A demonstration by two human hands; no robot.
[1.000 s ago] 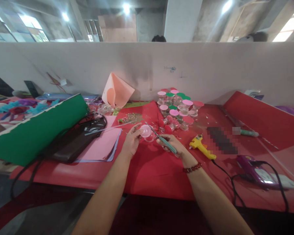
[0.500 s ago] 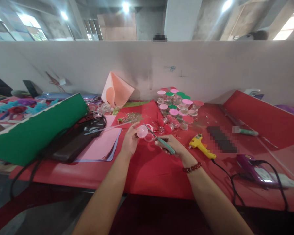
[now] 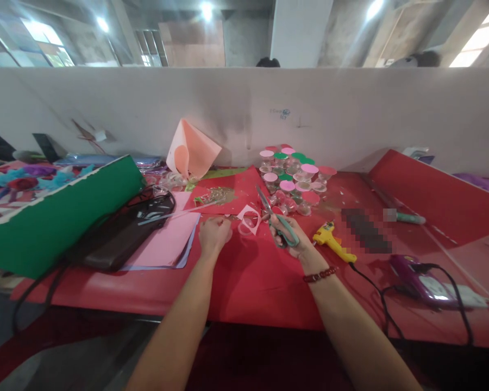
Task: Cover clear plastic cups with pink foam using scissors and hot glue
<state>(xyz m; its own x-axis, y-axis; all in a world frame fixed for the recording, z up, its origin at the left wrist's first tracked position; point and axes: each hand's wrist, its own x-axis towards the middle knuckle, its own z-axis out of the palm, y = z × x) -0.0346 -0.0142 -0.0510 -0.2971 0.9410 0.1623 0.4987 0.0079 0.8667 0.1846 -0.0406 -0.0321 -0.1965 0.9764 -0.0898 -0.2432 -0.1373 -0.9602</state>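
Note:
My right hand holds scissors with grey-green handles; their blades point up and away to the left. Closed and turned with its back toward me, my left hand grips a small clear plastic cup, mostly hidden behind the fingers. Between the two hands, a pale pink paper scrap with a round hole lies on the red sheet. Beyond my right hand stand several clear cups topped with pink, green and red discs.
A yellow glue gun with a cord lies to the right, near a purple device. At left are pink sheets, a dark case and a green board. A white partition stands behind.
The scissors have drawn away from the cup, and their blades now point upward. My left hand has turned over and moved slightly left and down. The holed pink scrap lies apart.

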